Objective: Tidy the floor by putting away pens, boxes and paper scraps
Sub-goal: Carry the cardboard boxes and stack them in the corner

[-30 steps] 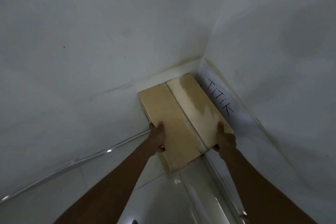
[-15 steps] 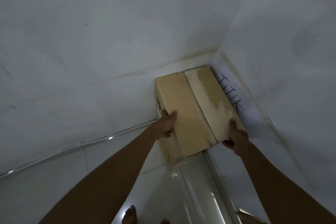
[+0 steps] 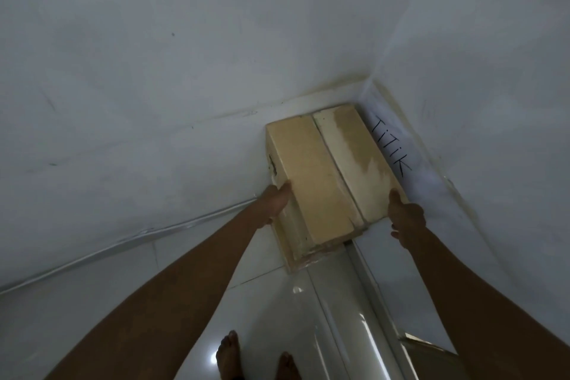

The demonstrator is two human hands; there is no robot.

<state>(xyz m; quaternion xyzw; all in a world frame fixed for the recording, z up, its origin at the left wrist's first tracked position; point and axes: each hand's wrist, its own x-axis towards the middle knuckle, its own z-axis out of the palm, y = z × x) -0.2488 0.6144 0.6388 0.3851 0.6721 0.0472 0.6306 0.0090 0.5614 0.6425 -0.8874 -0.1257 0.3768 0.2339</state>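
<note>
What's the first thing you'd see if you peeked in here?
A tan cardboard box is tucked into the corner where two white walls meet, with the left hand and right hand gripping its near end. Beside it, on the right, black letters spell TiTiK. Bare feet show at the bottom.

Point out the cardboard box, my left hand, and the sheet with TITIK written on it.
cardboard box (image 3: 311, 176): head view, left top flap.
left hand (image 3: 274, 202): head view, back of the hand.
TITIK sheet (image 3: 391, 145): head view, on the lettering.
</note>
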